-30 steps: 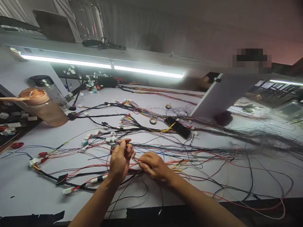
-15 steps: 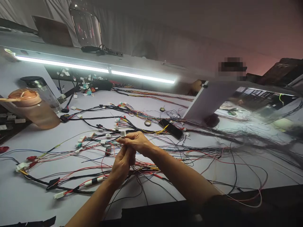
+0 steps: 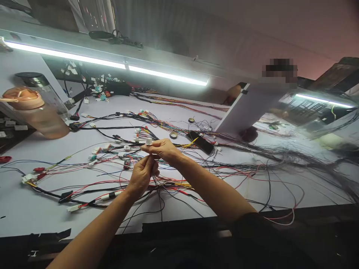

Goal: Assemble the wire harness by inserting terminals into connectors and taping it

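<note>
Pinched in the fingers of my right hand (image 3: 162,149) is a small white connector (image 3: 149,141), held up over the table. Just below it my left hand (image 3: 142,172) is closed on thin dark wires (image 3: 153,179), which hang down from the fingers. Where the wires meet the connector is mostly covered by my fingertips. Beneath both hands lies a spread wiring harness (image 3: 174,185) of red, yellow and black wires. Other white connectors (image 3: 97,153) lie to the left of my hands.
A black phone (image 3: 200,142) and a tape roll (image 3: 173,135) lie beyond my hands among wires. Two bottles, one peach-lidded (image 3: 42,116), stand at left. An upright white panel (image 3: 238,108) rises at right, with a person partly visible behind it. A light tube (image 3: 168,74) hangs under the shelf.
The view has tipped down, so the table sits higher in the picture. My left hand has slid a little down the wires, away from the connector, and the two hands are slightly farther apart.
</note>
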`<state>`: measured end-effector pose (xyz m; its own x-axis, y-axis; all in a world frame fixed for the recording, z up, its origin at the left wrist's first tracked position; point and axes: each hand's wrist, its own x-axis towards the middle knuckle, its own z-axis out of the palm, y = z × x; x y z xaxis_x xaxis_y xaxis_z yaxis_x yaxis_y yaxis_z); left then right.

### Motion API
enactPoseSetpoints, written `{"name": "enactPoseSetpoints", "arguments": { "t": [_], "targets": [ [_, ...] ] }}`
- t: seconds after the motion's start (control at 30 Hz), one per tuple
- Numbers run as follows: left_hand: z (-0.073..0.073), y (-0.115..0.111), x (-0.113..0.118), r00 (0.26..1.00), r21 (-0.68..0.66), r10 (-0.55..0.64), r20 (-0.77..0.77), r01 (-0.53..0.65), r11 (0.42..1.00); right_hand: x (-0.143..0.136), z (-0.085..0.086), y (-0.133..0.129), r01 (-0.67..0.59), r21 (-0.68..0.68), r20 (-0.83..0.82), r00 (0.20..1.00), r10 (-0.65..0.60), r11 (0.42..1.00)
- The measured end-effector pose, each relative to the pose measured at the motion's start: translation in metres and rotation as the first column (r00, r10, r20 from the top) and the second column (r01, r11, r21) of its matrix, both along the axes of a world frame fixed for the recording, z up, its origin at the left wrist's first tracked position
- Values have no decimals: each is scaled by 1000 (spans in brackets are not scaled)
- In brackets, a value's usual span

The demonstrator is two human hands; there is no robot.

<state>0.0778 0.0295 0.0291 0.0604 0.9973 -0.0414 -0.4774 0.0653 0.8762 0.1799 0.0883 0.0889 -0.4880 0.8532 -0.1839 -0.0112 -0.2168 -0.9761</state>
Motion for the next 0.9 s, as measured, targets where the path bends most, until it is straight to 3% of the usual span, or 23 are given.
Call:
{"name": "enactPoseSetpoints", "arguments": {
  "t": [0.07,0.13,0.2,0.27,0.37,0.43,0.53,0.63,0.77,0.9],
  "targets": [
    [-7,-1,2,999,-3,44,-14,-44,999,-1,-8,-1,33,4,31,999,-33,999],
    [-11,0,-4,998,-9,2,-61,-2,1000,0,-17,-2,53,11,40,998,-54,999],
    [-8,2,-18,986,-21,-38,-160,35,999,2,-22,-2,52,96,13,998,-53,994],
    [1,6,-35,973,-21,25,-229,-31,999,5,-23,-1,38,236,13,999,-42,971],
    [18,10,-47,978,7,108,-179,-109,994,4,-23,-2,-63,345,96,995,31,936],
    [26,9,-43,990,-3,50,-135,-51,999,1,-25,-4,-166,329,138,982,127,930],
    [26,5,-32,998,-52,22,-65,-26,998,-3,-31,-10,-280,296,155,957,244,913],
    [18,3,-28,988,-68,153,26,-151,986,-5,-40,-20,-268,251,157,960,234,930],
    [12,9,-39,946,-78,306,109,-299,951,-1,-56,-38,-177,191,152,977,149,965],
    [14,19,-51,892,-186,413,182,-381,906,11,-72,-53,-156,282,330,942,57,946]
  ]
}}
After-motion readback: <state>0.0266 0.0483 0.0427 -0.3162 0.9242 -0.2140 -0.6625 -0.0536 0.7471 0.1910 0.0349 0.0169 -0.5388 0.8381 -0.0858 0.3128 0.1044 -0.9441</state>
